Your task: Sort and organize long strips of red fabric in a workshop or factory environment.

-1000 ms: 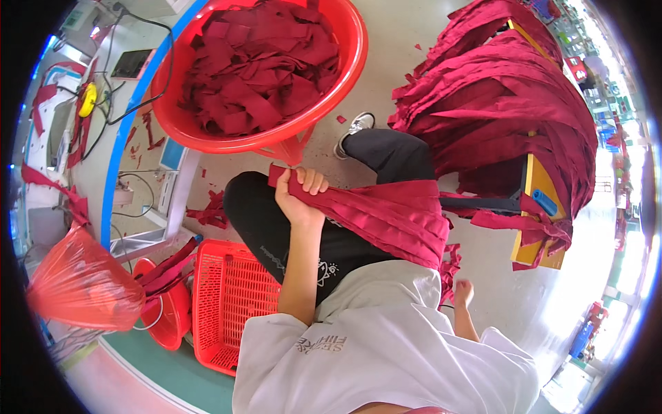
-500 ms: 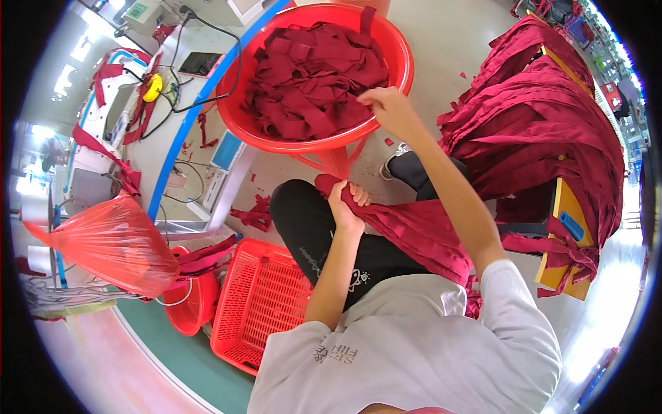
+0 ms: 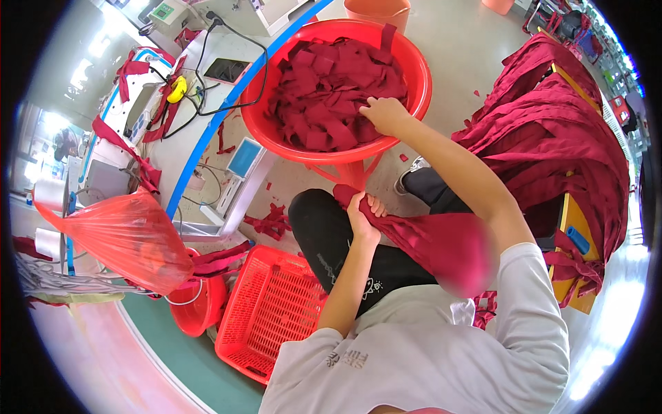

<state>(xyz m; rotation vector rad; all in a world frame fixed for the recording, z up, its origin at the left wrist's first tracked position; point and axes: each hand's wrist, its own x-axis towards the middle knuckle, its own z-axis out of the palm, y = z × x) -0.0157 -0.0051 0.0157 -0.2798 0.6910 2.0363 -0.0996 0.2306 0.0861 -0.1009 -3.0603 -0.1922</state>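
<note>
One bundle of maroon cloth strips is grasped near its end by the left hand, across the lap. The right hand is held, fingers curled, over one red basin of uncounted cut pieces; whether anything is pinched cannot be told. One red basket and one red bucket are seen.
</note>
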